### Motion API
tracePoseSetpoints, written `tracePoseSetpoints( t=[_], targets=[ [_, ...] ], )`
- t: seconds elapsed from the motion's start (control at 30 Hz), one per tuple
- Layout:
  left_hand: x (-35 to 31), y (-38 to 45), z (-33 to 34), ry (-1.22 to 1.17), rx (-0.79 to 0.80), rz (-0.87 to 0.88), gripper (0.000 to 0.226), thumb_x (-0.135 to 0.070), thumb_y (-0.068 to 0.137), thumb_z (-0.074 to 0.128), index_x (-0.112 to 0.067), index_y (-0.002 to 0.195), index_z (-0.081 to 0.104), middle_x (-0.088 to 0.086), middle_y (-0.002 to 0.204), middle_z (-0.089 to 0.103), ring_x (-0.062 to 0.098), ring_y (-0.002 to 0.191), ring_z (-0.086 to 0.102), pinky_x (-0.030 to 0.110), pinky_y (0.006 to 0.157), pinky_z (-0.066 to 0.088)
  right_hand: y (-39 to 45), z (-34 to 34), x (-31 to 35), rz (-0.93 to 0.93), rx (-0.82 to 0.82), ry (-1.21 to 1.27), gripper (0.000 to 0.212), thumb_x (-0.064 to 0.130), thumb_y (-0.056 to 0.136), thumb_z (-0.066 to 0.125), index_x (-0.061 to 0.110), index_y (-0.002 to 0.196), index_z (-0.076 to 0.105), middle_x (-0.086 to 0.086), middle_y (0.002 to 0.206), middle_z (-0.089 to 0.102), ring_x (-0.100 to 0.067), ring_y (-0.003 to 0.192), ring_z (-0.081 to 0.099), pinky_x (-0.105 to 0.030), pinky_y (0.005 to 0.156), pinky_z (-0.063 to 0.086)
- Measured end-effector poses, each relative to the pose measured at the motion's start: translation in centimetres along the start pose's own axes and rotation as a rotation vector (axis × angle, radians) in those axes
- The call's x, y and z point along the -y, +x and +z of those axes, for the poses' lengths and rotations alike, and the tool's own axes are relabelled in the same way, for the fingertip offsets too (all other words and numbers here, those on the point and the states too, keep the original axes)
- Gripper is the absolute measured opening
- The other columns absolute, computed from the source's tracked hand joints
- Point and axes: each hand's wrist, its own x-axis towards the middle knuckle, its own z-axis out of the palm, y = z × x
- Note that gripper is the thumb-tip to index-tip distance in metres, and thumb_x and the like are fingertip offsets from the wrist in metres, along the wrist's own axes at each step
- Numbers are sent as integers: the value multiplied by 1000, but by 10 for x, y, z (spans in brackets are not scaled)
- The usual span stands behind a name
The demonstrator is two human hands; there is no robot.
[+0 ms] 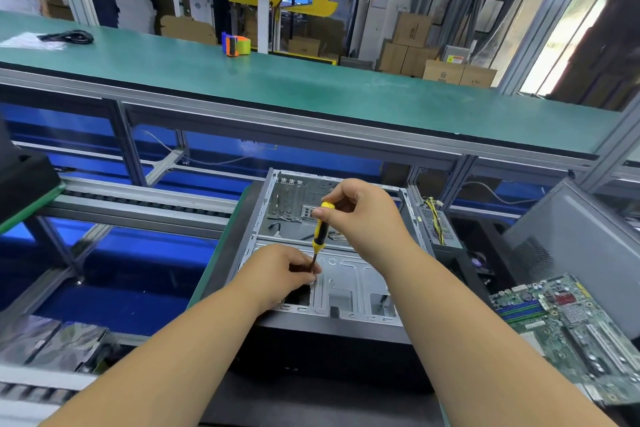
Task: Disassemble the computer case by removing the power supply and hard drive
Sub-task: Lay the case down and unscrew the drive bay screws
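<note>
An open grey computer case (349, 288) lies on its side in front of me, its inside mostly bare metal. My right hand (367, 215) grips the top of a yellow-and-black screwdriver (320, 229) that stands almost upright over the case's near metal bracket. My left hand (277, 270) pinches the screwdriver's shaft low down, close to its tip on the bracket. A boxy metal unit with yellow wires (438, 224), apparently the power supply, sits just right of the case. I cannot pick out a hard drive.
A green motherboard (568, 322) lies at the right, beside a grey side panel (571, 239). Silver antistatic bags (52, 343) lie at the lower left. A roller conveyor (138, 204) runs left of the case. A raised green shelf (311, 87) holds an orange tape dispenser (236, 44) and a black cable (67, 36).
</note>
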Motion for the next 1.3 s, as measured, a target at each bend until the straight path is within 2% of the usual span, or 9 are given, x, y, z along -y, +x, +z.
tracePoseSetpoints(
  t=[0.23,0.37,0.6,0.9,1.03,1.13,1.2,1.3],
  targets=[
    [2,0,1,55,-10,4,21,-20,82,77,-41,84,74,-27,81,70,-15,81,60,13,77,47,-1,-5,2,0,19,1,15,25,79,83,20,80,68,13,66,66,1,65,60,-27,68,56],
    [2,1,0,66,-25,7,19,-22,80,78,-40,80,72,-23,80,70,-8,79,63,19,80,51,-1,-4,2,-16,22,1,14,25,79,83,20,80,69,11,69,67,-1,66,61,-25,66,56],
    [0,-1,1,118,-48,41,19,-23,80,78,-40,77,69,-18,82,68,-1,81,62,26,81,53,-4,-2,-5,-24,9,91,13,21,80,82,17,86,71,8,74,69,0,68,63,-13,62,49],
    [-1,-2,0,130,-50,22,14,-24,81,78,-36,81,72,-17,82,67,2,82,62,28,80,53,-4,0,-15,-65,23,177,12,18,80,81,18,88,72,7,78,70,-1,72,64,-15,66,50],
    [0,-2,0,130,-48,17,13,-23,81,78,-35,81,72,-17,82,67,1,80,62,28,79,53,1,-5,-18,-63,22,194,12,16,81,81,16,89,73,2,82,73,-6,76,67,-18,71,53],
    [1,-1,0,129,-49,20,14,-24,80,79,-34,76,70,-16,83,68,2,80,62,26,78,52,-1,-3,-16,-76,179,335,17,3,84,75,17,95,74,-4,93,76,-16,90,72,-28,82,57],
    [2,0,-1,114,-53,19,11,-24,79,79,-31,76,72,-19,83,68,-3,80,61,22,75,49,-4,5,-12,-99,288,371,21,1,85,72,18,98,74,-4,97,77,-19,94,72,-29,84,57],
    [3,0,-1,106,-45,27,13,-23,80,78,-31,73,71,-23,81,67,-9,79,59,17,72,44,-4,16,-8,-125,248,291,18,6,90,66,18,101,73,1,98,75,-15,94,71,-30,82,58]
  ],
)
